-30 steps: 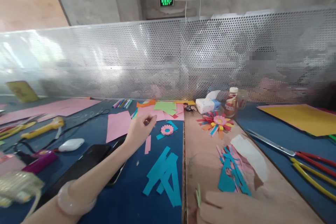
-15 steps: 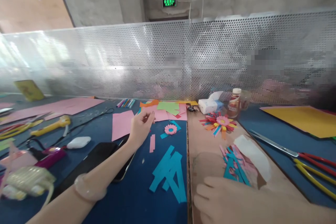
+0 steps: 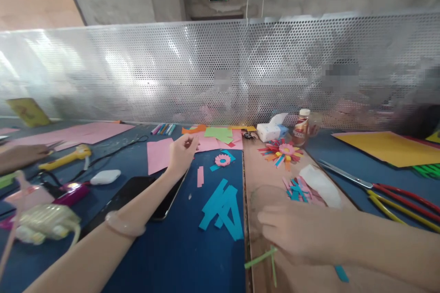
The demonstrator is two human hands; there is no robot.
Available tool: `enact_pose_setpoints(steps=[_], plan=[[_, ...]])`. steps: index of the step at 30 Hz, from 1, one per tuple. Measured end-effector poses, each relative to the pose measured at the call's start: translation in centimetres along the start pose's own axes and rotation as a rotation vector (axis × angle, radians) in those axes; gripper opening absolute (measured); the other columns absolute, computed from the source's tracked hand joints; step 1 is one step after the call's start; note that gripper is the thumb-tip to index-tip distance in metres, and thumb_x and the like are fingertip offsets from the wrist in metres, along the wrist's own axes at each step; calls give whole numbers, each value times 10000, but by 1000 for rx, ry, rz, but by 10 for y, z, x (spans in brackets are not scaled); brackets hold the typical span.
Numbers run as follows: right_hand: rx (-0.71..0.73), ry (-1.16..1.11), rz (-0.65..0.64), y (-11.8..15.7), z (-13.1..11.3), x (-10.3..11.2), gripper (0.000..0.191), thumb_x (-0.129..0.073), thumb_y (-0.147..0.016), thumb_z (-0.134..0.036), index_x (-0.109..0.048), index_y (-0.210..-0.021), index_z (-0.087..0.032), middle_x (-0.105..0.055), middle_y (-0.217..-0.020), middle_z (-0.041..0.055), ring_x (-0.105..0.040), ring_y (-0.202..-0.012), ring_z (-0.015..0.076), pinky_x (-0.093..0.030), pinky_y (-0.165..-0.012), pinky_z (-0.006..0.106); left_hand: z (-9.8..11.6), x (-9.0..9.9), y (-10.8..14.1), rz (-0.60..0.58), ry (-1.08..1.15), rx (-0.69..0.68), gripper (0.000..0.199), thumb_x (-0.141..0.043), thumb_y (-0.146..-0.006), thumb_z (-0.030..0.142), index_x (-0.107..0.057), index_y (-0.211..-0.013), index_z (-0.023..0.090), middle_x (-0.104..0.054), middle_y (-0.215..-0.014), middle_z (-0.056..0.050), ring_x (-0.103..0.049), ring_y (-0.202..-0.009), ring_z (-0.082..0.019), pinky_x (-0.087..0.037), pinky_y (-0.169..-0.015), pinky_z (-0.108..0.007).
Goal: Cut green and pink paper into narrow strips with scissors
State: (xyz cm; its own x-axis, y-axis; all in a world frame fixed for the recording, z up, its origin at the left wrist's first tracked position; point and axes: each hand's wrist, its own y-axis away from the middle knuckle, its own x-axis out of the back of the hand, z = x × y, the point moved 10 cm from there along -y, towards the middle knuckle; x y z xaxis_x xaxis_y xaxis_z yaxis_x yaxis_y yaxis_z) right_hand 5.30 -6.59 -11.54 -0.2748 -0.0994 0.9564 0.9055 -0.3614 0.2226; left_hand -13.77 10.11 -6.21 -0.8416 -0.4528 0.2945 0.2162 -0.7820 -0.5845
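Observation:
My left hand (image 3: 183,152) hovers over the blue table by a pink paper sheet (image 3: 158,154), its fingers curled into a pinch; what they hold, if anything, is too small to make out. My right hand (image 3: 292,229) is low over the brown board (image 3: 263,174), fingers bent and together, tips turned down and hidden. Thin green paper strips (image 3: 261,258) lie just below it. Beyond it sit pink and blue paper scraps (image 3: 300,190). Between my hands are blue paper strips (image 3: 223,210), a pink paper flower (image 3: 222,160) and small pink strips (image 3: 200,176).
Scissors (image 3: 364,183) lie at right. A multicoloured paper flower (image 3: 283,152), tissue pack (image 3: 272,131) and bottle (image 3: 301,127) stand behind. Under my left forearm is a black phone (image 3: 168,199). A yellow glue gun (image 3: 67,158) and another person's hand (image 3: 25,156) are at left.
The view has tipped downward, so the table things sit higher. Green strips now show below my right hand. Another person's hand has come in at the left edge.

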Motion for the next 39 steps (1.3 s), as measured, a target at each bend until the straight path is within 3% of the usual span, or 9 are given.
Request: enact_pose_setpoints(steps=[4,8,13,21,24,31,35,39], plan=[[-26,-9,26,4,5,3,101,-612,-669,-105,-517,-681,-136,-504,-740,5,-421,-650,122,-273,-511,264,0,2,-1,-4,-28,-4,244,-466,-763,358,-507,-596,184,-555,-540,28,-509,-446,-91,-393,-430,-200],[35,43,53,4,-7,3,100,-595,-692,-94,-510,-699,-147,-501,-756,1,-425,-655,125,-291,-527,281,-1,-1,-1,-23,-66,-22,249,-452,-768,364,-511,-606,183,-566,-556,21,-531,-471,-100,-399,-432,-199],[-45,-74,-15,3,-5,-3,295,-719,-603,-227,-518,-807,-155,-487,-862,12,-462,-734,142,-280,-502,273,-2,-9,2,-64,-87,-47,258,-458,-765,370,-525,-601,182,-584,-569,11,-563,-514,-116,-420,-466,-204],[-5,-154,-6,-9,-12,-3,223,-663,-684,-306,-511,-720,-147,-486,-811,1,-444,-691,122,-324,-505,251,-1,-15,6,-109,-103,-51,292,-448,-775,397,-524,-595,181,-563,-535,16,-517,-446,-106,-407,-443,-204],[14,-137,6,-13,-13,-2,186,-638,-711,-272,-501,-677,-152,-473,-753,-13,-399,-621,107,-303,-486,250,-1,-18,7,-130,-108,-54,292,-451,-774,407,-535,-606,184,-568,-525,13,-537,-479,-121,-410,-447,-205],[9,-127,-69,-17,-17,-3,46,-583,-727,-157,-543,-744,-140,-512,-803,3,-449,-689,115,-332,-537,254,-4,-20,8,-139,-100,-47,287,-458,-773,411,-545,-623,182,-564,-522,18,-524,-451,-116,-413,-465,-217],[-69,-396,-112,-17,-6,-7,60,-553,-645,-90,-551,-688,-132,-535,-788,4,-481,-705,96,-353,-552,204,-1,-21,8,-154,-62,-30,286,-464,-768,411,-533,-612,181,-559,-529,18,-498,-422,-106,-407,-445,-219],[-178,-745,67,-13,24,8,147,-515,-639,-116,-584,-765,-143,-534,-803,-19,-465,-667,53,-362,-553,154,11,-35,15,-251,0,-14,304,-461,-770,431,-542,-623,177,-573,-533,12,-501,-418,-109,-411,-424,-220]])
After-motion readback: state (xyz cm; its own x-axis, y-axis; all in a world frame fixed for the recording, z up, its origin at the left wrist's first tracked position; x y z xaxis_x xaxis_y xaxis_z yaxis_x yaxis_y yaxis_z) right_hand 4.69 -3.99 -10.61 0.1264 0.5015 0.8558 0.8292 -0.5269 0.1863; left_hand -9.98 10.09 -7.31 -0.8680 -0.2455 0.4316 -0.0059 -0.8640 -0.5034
